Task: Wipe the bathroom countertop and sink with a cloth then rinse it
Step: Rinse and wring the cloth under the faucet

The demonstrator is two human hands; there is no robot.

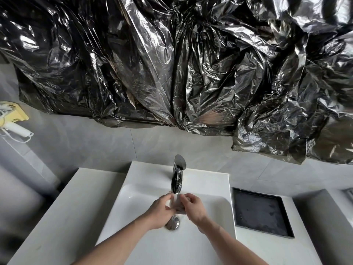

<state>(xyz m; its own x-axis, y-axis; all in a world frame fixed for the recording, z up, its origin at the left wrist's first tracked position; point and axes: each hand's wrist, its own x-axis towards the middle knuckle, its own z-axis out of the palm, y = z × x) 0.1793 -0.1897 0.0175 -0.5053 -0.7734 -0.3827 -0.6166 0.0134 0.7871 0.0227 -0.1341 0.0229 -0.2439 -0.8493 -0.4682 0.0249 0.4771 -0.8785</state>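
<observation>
A pale, wet cloth is bunched between both hands over the white sink, right under the chrome faucet. Water runs from the spout onto it. My left hand grips the cloth from the left with curled fingers. My right hand grips it from the right. Most of the cloth is hidden by the fingers. The round chrome drain sits just below the hands. The white countertop spreads to the left of the basin.
A black square tray lies on the counter at the right. Crinkled black plastic sheeting covers the wall above the sink. A yellow and white holder hangs on the grey tiled wall at far left.
</observation>
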